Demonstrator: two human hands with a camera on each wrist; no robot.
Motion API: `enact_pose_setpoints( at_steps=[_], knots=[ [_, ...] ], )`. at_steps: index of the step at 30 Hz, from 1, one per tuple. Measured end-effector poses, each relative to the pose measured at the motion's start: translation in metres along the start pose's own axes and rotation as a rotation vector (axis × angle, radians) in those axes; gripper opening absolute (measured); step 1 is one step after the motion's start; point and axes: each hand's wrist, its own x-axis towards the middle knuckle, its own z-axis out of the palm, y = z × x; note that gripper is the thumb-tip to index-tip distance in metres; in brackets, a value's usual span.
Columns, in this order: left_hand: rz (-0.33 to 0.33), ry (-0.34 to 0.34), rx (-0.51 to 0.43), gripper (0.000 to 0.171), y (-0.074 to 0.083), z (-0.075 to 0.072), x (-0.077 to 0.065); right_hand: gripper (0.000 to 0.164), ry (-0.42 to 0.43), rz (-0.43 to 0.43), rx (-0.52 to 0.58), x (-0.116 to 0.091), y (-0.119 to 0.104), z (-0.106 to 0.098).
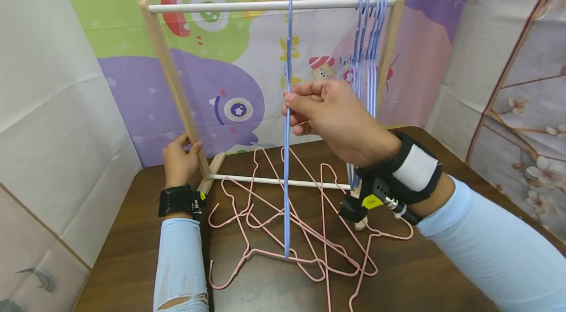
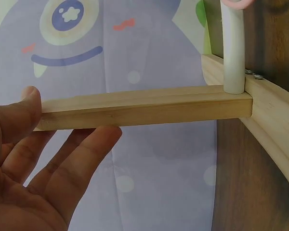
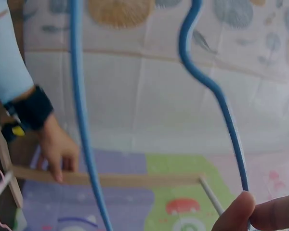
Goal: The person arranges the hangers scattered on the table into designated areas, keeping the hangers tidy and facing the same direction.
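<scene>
A blue clothes hanger point(image 1: 287, 169) hangs by its hook from the white top rod point(image 1: 221, 7) of a small wooden rack, seen edge-on near the middle. My right hand point(image 1: 327, 115) pinches its upper part between thumb and fingers; the right wrist view shows the hanger's curved blue wire point(image 3: 221, 101) in that pinch. Lower at the left, my left hand point(image 1: 180, 160) holds the rack's left wooden post point(image 1: 170, 71). In the left wrist view the thumb and fingers point(image 2: 86, 159) lie on opposite sides of the post.
Several blue hangers point(image 1: 371, 51) hang bunched at the rod's right end, partly behind my right hand. Several pink hangers point(image 1: 247, 253) lie tangled on the brown table point(image 1: 124, 253) below the rack. A white lower rod point(image 1: 247, 180) joins the posts. A printed cloth point(image 1: 247, 91) hangs behind.
</scene>
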Motion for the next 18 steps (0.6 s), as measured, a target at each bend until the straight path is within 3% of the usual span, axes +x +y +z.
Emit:
enact_pose_setpoints(
  at_steps=[8,18],
  knots=[
    [0.021,0.014,-0.010,0.034,-0.002,0.000,0.000,0.013,0.119,0.000,0.006,0.019,-0.010,-0.029],
    [0.022,0.016,-0.017,0.033,-0.002,0.001,0.001,0.014,0.277,0.016,-0.097,0.029,-0.011,-0.053]
  ],
)
